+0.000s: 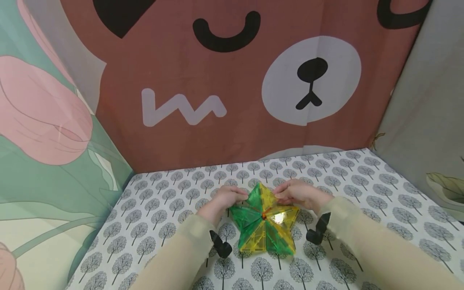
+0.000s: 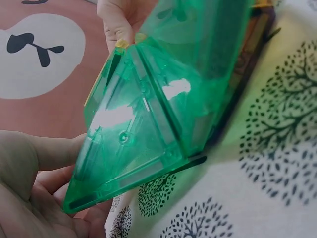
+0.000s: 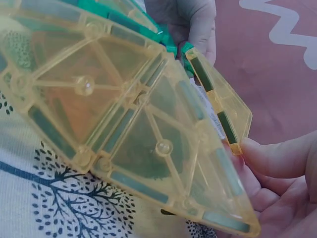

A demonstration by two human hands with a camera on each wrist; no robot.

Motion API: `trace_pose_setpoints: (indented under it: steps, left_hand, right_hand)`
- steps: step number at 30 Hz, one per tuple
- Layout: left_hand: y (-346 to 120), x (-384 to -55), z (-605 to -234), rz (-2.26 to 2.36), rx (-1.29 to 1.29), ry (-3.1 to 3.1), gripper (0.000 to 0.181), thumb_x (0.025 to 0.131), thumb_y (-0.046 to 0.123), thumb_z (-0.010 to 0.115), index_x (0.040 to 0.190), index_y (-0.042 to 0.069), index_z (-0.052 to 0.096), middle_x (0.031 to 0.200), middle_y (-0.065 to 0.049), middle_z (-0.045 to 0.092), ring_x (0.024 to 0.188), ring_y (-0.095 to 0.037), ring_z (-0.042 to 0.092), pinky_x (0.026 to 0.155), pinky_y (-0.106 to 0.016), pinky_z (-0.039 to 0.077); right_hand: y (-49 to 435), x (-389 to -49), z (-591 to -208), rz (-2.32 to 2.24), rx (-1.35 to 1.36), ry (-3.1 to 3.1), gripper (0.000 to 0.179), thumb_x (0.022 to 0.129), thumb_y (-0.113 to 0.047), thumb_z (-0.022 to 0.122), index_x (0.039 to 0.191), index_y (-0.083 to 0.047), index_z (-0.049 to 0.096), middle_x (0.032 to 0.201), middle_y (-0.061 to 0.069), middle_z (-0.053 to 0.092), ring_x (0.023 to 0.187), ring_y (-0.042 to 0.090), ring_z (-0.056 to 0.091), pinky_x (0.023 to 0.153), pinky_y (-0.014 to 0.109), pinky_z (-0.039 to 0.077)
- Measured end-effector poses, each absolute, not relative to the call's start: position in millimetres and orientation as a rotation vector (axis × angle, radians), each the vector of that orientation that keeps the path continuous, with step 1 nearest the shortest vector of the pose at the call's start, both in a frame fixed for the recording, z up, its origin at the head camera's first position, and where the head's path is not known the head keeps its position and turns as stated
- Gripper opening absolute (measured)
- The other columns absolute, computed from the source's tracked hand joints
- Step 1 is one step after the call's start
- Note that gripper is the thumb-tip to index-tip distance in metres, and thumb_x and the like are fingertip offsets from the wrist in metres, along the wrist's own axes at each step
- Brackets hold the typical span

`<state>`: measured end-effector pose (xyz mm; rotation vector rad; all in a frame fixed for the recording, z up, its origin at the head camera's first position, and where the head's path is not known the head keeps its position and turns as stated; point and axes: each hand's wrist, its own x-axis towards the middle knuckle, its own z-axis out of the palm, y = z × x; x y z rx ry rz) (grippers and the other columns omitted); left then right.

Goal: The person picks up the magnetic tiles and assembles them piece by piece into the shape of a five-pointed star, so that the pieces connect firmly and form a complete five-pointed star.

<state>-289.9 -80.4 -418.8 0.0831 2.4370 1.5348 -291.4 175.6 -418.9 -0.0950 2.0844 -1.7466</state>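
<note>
A star built of translucent green and yellow magnetic tiles [image 1: 259, 231] rests on the patterned cloth, its five points spreading from a small orange-red middle. At its upper left side is my left hand [image 1: 228, 196], thumb and fingers holding a green point. The left wrist view shows the thumb and fingers around a green triangular tile [image 2: 124, 134], fingertips partly hidden behind it. From the upper right, my right hand [image 1: 295, 193] pinches a yellow tile [image 3: 225, 101] at its corner between thumb and fingers. Larger yellow tiles [image 3: 163, 146] fill the near side of that view.
The white cloth [image 1: 156, 249] with printed trees covers the table. Behind it hangs a brown bear-print curtain [image 1: 203, 149], with a flower-print curtain [image 1: 54, 181] on the left and a grey one [image 1: 427, 133] on the right. Black wrist straps [image 1: 319, 228] hang under the sleeves.
</note>
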Motion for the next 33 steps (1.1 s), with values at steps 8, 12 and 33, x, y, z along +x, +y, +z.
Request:
trace_pose_setpoints:
  steps: [8, 12, 33]
  left_hand:
    - [-77, -290, -420, 1.466, 0.087, 2.481, 0.014, 0.091, 0.015, 0.073, 0.103, 0.010, 0.078, 0.134, -0.009, 0.058, 0.122, -0.031, 0.052, 0.099, -0.045, 0.046]
    - [-76, -289, -420, 1.455, 0.079, 2.474, 0.012, 0.091, 0.015, 0.072, 0.101, 0.010, 0.078, 0.134, -0.010, 0.057, 0.119, -0.030, 0.054, 0.094, -0.042, 0.050]
    - [-73, -287, -422, 1.469, 0.050, 2.419, 0.011, 0.090, 0.010, 0.073, 0.100, 0.010, 0.077, 0.126, -0.009, 0.060, 0.096, -0.023, 0.061, 0.076, -0.036, 0.057]
  right_hand:
    - [173, -290, -424, -1.714, -0.111, 2.121, 0.018, 0.090, 0.002, 0.066, 0.107, 0.007, 0.068, 0.093, 0.010, 0.068, 0.081, 0.019, 0.066, 0.080, 0.032, 0.057]
    - [173, -290, -427, -1.687, -0.106, 2.157, 0.019, 0.089, 0.000, 0.068, 0.107, 0.006, 0.069, 0.093, 0.011, 0.068, 0.080, 0.020, 0.066, 0.077, 0.032, 0.057]
    - [172, -290, -430, -1.568, -0.121, 2.292, 0.021, 0.088, -0.004, 0.071, 0.108, 0.003, 0.070, 0.097, 0.009, 0.069, 0.083, 0.021, 0.066, 0.078, 0.035, 0.056]
